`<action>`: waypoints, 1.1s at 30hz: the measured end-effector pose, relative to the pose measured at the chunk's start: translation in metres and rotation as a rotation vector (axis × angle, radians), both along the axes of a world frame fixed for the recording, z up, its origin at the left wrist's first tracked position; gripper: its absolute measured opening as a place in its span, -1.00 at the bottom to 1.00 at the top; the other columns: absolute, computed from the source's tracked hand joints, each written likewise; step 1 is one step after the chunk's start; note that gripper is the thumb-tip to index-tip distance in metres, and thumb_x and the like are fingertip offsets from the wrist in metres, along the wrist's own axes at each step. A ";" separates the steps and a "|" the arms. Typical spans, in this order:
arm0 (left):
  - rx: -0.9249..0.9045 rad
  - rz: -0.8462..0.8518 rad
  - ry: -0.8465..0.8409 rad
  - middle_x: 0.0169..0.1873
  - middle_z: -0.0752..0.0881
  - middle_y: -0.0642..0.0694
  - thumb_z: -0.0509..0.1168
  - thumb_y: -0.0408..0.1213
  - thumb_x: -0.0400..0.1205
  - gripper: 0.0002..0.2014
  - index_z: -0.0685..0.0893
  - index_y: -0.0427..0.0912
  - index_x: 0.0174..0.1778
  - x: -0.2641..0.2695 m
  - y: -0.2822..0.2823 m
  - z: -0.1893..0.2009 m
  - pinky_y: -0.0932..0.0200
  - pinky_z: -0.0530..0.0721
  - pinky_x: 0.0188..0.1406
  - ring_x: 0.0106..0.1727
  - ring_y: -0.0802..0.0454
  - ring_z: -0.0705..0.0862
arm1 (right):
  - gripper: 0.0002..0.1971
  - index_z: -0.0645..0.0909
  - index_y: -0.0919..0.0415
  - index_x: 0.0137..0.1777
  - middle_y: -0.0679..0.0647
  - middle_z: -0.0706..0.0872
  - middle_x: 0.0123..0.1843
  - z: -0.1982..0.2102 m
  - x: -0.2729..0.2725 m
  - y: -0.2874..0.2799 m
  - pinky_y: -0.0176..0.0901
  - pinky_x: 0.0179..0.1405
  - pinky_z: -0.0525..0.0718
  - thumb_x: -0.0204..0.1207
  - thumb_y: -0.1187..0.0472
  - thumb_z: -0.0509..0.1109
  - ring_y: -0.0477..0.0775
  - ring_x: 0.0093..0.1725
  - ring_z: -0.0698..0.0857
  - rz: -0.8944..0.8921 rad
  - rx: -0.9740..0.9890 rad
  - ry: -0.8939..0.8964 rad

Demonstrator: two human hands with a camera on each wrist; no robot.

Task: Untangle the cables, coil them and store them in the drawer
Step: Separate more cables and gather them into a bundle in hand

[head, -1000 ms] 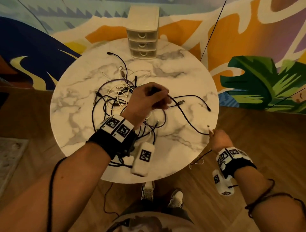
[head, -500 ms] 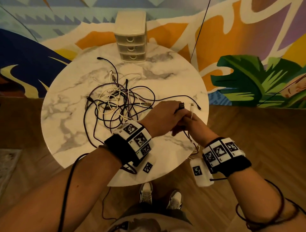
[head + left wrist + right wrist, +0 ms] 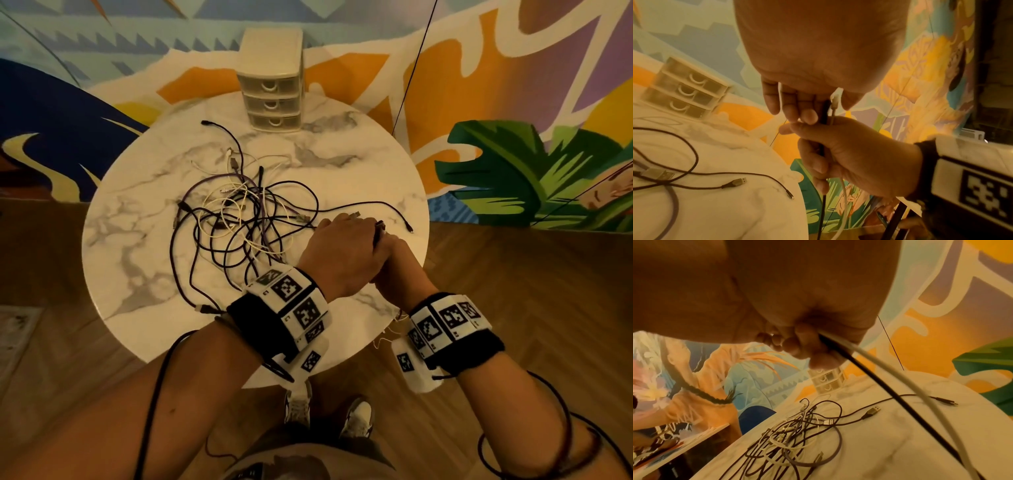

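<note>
A tangle of black, purple and white cables (image 3: 239, 219) lies mid-table on the round marble table (image 3: 137, 274). At the table's right edge my two hands meet. My left hand (image 3: 363, 236) pinches the ends of a black cable (image 3: 825, 110) and a white cable (image 3: 835, 100) from above. Just beneath it, my right hand (image 3: 394, 257) grips the same two cables in its fist (image 3: 838, 154). In the right wrist view the black cable (image 3: 890, 394) and the white cable (image 3: 931, 402) run down out of that fist. The three-drawer unit (image 3: 272, 92) stands at the far edge, all drawers shut.
Loose plug ends lie on the table near my hands: a USB plug (image 3: 657, 174), a smaller one (image 3: 737, 181) and a thin tip (image 3: 790, 194). A painted mural wall is behind the table, with wooden floor all round it. My shoes (image 3: 325, 407) are under the near edge.
My left hand left the tangle and moved right with a black cable. My right hand came up from the table's edge with the white end. Both now hold the two cables together.
</note>
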State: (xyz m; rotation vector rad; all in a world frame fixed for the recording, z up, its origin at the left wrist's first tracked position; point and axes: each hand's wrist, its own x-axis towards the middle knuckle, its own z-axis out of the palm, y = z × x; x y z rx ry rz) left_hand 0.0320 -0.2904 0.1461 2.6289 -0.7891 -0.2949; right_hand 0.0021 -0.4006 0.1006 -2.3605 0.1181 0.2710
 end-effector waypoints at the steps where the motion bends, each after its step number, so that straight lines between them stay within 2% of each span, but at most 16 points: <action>1: 0.025 -0.006 -0.018 -0.09 0.65 -0.10 -0.05 0.06 0.72 -0.61 0.54 -0.15 0.02 -0.001 -0.002 0.001 -0.05 0.37 0.26 0.11 -0.07 0.53 | -0.87 0.63 0.43 0.01 0.31 0.71 -0.13 0.000 0.001 0.000 0.11 -0.06 0.63 0.56 0.43 0.27 0.26 -0.17 0.66 -0.010 0.026 -0.008; 3: 0.058 -0.055 -0.058 0.00 0.69 -0.13 -0.07 0.04 0.74 -0.59 0.54 -0.18 0.15 0.000 -0.006 0.001 -0.03 0.35 0.27 0.16 -0.08 0.54 | -0.87 0.65 0.45 -0.05 0.31 0.72 -0.14 0.002 0.002 -0.001 0.12 -0.05 0.64 0.55 0.45 0.26 0.27 -0.18 0.66 0.002 -0.033 0.067; 5: 0.051 -0.131 -0.094 -0.02 0.69 -0.14 -0.07 -0.01 0.74 -0.62 0.55 -0.17 0.11 0.001 -0.009 0.000 0.01 0.37 0.23 0.09 -0.06 0.55 | -0.78 0.60 0.38 -0.30 0.19 0.68 -0.33 0.002 0.004 -0.008 -0.02 -0.26 0.65 0.57 0.47 0.26 0.13 -0.36 0.63 0.000 -0.059 0.165; 8: -0.057 -0.218 -0.073 -0.14 0.61 -0.09 -0.01 -0.05 0.74 -0.70 0.54 -0.14 0.03 0.000 -0.011 0.003 0.09 0.37 0.14 -0.06 -0.02 0.51 | -0.62 0.42 0.12 -0.44 0.02 0.52 -0.50 0.000 -0.003 -0.017 -0.37 -0.61 0.50 0.62 0.43 0.20 -0.17 -0.64 0.52 -0.059 0.163 0.244; 10: -0.243 -0.223 -0.068 -0.25 0.48 0.01 0.06 -0.10 0.74 -0.80 0.46 -0.09 -0.12 -0.002 -0.016 0.008 0.18 0.30 -0.05 -0.16 0.05 0.39 | -0.64 0.43 0.12 -0.44 -0.01 0.52 -0.55 -0.002 -0.011 -0.024 -0.37 -0.66 0.44 0.62 0.37 0.18 -0.19 -0.69 0.45 -0.139 0.308 0.186; 12: -0.499 -0.154 0.105 -0.31 0.46 0.03 0.07 -0.14 0.73 -0.78 0.45 -0.13 -0.19 -0.004 -0.025 0.012 0.18 0.37 -0.12 -0.22 0.07 0.42 | -0.66 0.47 0.19 -0.48 0.02 0.55 -0.54 -0.009 -0.016 -0.032 -0.25 -0.49 0.43 0.57 0.32 0.25 -0.10 -0.57 0.45 -0.205 0.304 0.093; 14: -0.731 -0.091 0.472 -0.42 0.52 -0.04 0.02 -0.15 0.73 -0.68 0.50 -0.23 -0.23 -0.011 -0.039 0.016 0.03 0.55 -0.20 -0.36 0.03 0.52 | -0.71 0.47 0.22 -0.43 0.11 0.52 -0.46 -0.024 -0.022 -0.044 -0.11 -0.40 0.39 0.55 0.30 0.31 0.03 -0.47 0.44 -0.224 0.268 0.030; 16: -0.798 -0.086 0.629 -0.56 0.44 0.03 -0.01 -0.18 0.76 -0.66 0.45 -0.22 -0.30 -0.019 -0.054 0.025 0.07 0.51 -0.40 -0.53 0.10 0.42 | -0.66 0.41 0.24 -0.44 0.11 0.43 -0.48 -0.042 -0.032 -0.058 -0.06 -0.41 0.32 0.57 0.27 0.34 0.02 -0.47 0.36 -0.253 0.288 0.019; 18: -0.699 -0.135 0.468 -0.60 0.37 0.12 0.03 -0.17 0.76 -0.65 0.38 -0.09 -0.37 -0.019 -0.063 0.038 0.26 0.38 -0.44 -0.54 0.22 0.33 | -0.57 0.43 0.28 -0.50 0.01 0.39 -0.56 -0.065 -0.047 -0.074 -0.14 -0.43 0.29 0.60 0.17 0.35 -0.08 -0.52 0.33 -0.387 0.306 0.083; 20: -0.467 -0.260 0.077 -0.59 0.34 0.14 0.13 -0.09 0.72 -0.67 0.33 0.00 -0.38 -0.015 -0.067 0.054 0.37 0.30 -0.51 -0.54 0.22 0.34 | -0.65 0.59 0.15 -0.44 -0.11 0.44 -0.61 -0.089 -0.071 -0.095 -0.19 -0.48 0.31 0.61 0.14 0.34 -0.13 -0.58 0.36 -0.545 0.241 0.191; 22: -0.284 -0.380 -0.320 -0.60 0.23 0.16 0.23 -0.04 0.64 -0.75 0.42 -0.02 -0.31 -0.008 -0.067 0.067 0.37 0.12 -0.62 -0.61 0.19 0.24 | -0.80 0.75 0.25 -0.09 0.08 0.62 -0.44 -0.115 -0.098 -0.117 -0.17 -0.42 0.44 0.62 0.18 0.32 0.03 -0.43 0.55 -0.696 0.146 0.332; 24: -0.198 -0.451 -0.572 -0.63 0.21 0.11 0.29 -0.06 0.51 -0.80 0.61 -0.12 -0.28 -0.008 -0.068 0.081 0.33 -0.11 -0.58 -0.62 0.11 0.14 | -0.68 0.68 0.42 0.16 0.37 0.73 -0.08 -0.136 -0.113 -0.134 -0.04 -0.12 0.60 0.63 0.15 0.30 0.33 -0.07 0.68 -0.825 0.062 0.481; 25: -0.166 -0.462 -0.601 -0.66 0.29 0.04 0.29 -0.06 0.46 -0.79 0.66 -0.14 -0.29 -0.010 -0.071 0.085 0.35 -0.16 -0.54 -0.62 0.08 0.16 | -0.62 0.64 0.47 0.19 0.42 0.71 0.08 -0.143 -0.117 -0.140 0.01 0.00 0.60 0.64 0.11 0.28 0.40 0.08 0.67 -0.880 0.049 0.541; 27: -0.184 -0.483 -0.647 -0.70 0.44 -0.04 0.25 -0.05 0.47 -0.76 0.71 -0.13 -0.29 -0.013 -0.077 0.089 0.39 -0.16 -0.50 -0.65 0.04 0.22 | -0.51 0.60 0.51 0.23 0.43 0.67 0.20 -0.153 -0.121 -0.147 0.04 0.07 0.61 0.63 0.01 0.27 0.43 0.17 0.64 -0.977 0.082 0.638; 30: -0.234 -0.467 -0.687 -0.64 0.17 0.11 0.30 -0.08 0.54 -0.77 0.67 -0.14 -0.31 -0.015 -0.086 0.102 0.39 -0.14 -0.49 -0.66 0.09 0.12 | -0.44 0.59 0.52 0.23 0.41 0.69 0.16 -0.164 -0.125 -0.161 0.12 0.09 0.63 0.65 -0.06 0.21 0.41 0.12 0.66 -1.058 0.133 0.635; 33: -0.244 -0.449 -0.728 -0.55 0.20 0.06 0.34 -0.09 0.52 -0.77 0.66 -0.16 -0.33 -0.017 -0.095 0.107 0.37 -0.15 -0.48 -0.58 0.06 0.17 | -0.48 0.62 0.51 0.12 0.39 0.65 -0.02 -0.166 -0.119 -0.166 0.04 -0.12 0.51 0.69 -0.03 0.15 0.36 -0.04 0.62 -1.120 0.173 0.428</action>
